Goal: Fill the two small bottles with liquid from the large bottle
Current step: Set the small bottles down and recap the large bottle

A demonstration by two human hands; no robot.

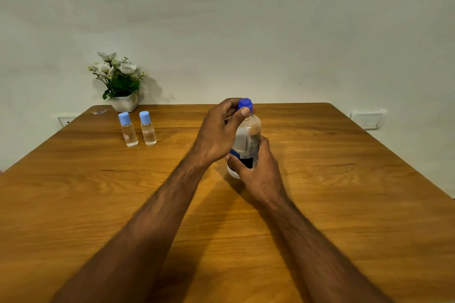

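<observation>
- Head view, hands: our right hand [256, 170] wraps round the lower body of the large bottle [246, 140], fingers curled over its label, holding it upright near the middle of the table [344, 179]. Our left hand [218, 130] reaches over from the side and pinches the dark blue cap [245, 104] between thumb and fingertips.
- Head view, small bottles: the two small bottles [138, 129] stand upright just beside each other, well apart from our hands, to the left and near the far edge. Both carry light blue caps. They look clear; how much liquid they hold, we cannot tell.
- Head view, surroundings: a flower pot [124, 102] sits behind the small bottles against the wall.
- Step in hand: we judge this to be the opening of the large bottle, the cap apparently not yet off.
- Next move: the left hand must twist the cap while the right keeps the bottle steady. Then the small bottles need uncapping before any pouring, and their narrow necks will call for a slow, careful tilt.
</observation>
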